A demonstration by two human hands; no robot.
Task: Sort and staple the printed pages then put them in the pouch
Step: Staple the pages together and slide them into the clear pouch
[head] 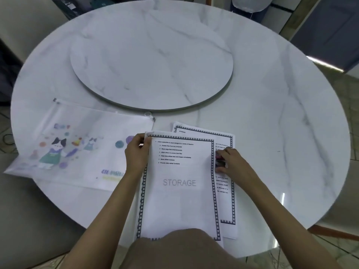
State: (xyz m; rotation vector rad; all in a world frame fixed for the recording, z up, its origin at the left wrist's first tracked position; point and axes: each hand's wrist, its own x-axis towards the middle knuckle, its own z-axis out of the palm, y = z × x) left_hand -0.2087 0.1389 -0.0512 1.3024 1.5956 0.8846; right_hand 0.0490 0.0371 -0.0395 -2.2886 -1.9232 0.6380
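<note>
Round marble table (272, 117) with turntable (151, 61), tiled floor (345, 98)

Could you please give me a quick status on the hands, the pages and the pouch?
Left hand pinching top page corner. Right hand on small pink stapler. Pouch flat, left of pages. Nothing in the way.

Left hand (136, 153) pinches the top page (179, 188) corner — right hand (232, 162) grips a stapler (219, 161).

Two sheets (179, 183) are laid at the near edge of the table (272, 113), the top one overlapping the sheet (226, 191) to its right. A pouch (77, 144) is placed flat to their left. Behind them, a turntable (151, 61) is set at the table's centre.
</note>
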